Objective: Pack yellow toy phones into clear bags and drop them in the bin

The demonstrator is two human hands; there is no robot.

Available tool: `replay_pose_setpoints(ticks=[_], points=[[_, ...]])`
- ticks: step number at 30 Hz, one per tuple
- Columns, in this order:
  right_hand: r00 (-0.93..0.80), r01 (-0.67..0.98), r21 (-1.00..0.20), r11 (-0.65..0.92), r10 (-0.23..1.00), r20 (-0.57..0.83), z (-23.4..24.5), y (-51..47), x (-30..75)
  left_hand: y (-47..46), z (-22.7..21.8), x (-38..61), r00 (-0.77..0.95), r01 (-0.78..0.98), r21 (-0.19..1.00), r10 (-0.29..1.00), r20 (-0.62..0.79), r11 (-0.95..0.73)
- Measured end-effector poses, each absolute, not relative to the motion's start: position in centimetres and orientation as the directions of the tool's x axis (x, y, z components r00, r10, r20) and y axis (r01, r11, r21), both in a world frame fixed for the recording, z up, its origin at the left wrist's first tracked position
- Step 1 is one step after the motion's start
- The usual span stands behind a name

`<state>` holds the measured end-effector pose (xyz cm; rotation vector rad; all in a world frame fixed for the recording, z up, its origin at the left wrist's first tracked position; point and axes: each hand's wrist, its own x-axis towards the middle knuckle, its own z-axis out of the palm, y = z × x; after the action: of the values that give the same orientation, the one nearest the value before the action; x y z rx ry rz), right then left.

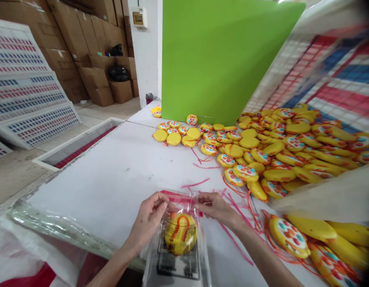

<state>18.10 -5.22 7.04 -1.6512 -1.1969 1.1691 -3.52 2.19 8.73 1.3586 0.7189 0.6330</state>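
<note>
A clear plastic bag (177, 269) with black print lies before me at the table's near edge. Inside it is a round yellow toy (182, 239) with an orange cord, seen through the film. My left hand (154, 209) pinches the upper left of the bag's mouth between thumb and fingers. At the opposite upper corner, my right hand (213, 206) is closed on the film too. Between the two hands runs a pink strip (181, 198) along the bag's top.
Many yellow toys (274, 149) with orange cords are heaped at the right. Loose pink strips (236, 239) lie beside my right arm. A green board (223, 59) stands behind the table (112, 175). Cardboard boxes (96, 81) and white perforated panels (29, 87) are at the left.
</note>
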Motion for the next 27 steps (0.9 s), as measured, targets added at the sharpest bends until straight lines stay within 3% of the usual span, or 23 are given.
replay_pose_setpoints(ticks=[8,20,23,25,27], points=[[0.182,0.233,-0.95,-0.208,0.969,-0.168,6.8,-5.9,17.6,2.5,6.9,-4.8,0.597,0.057,0.988,0.788,-0.146,0.141],[0.232,0.486,-0.859,-0.163,0.971,-0.053,6.3,-7.0,16.8,2.7,6.2,-5.0,0.564,0.122,0.991,0.817,-0.12,0.061],[0.221,0.66,-0.744,-0.104,0.973,0.06,7.0,-8.0,17.1,2.6,5.9,-5.0,0.562,0.133,0.989,0.818,-0.123,0.058],[0.215,0.816,-0.572,-0.083,0.962,0.167,7.1,-9.3,17.8,3.9,6.6,-5.5,0.538,0.14,0.99,0.837,-0.1,0.028],[0.211,0.913,-0.393,-0.112,0.952,0.22,6.9,-11.0,18.5,6.6,8.8,-6.6,0.467,0.163,0.982,0.884,0.012,-0.099]])
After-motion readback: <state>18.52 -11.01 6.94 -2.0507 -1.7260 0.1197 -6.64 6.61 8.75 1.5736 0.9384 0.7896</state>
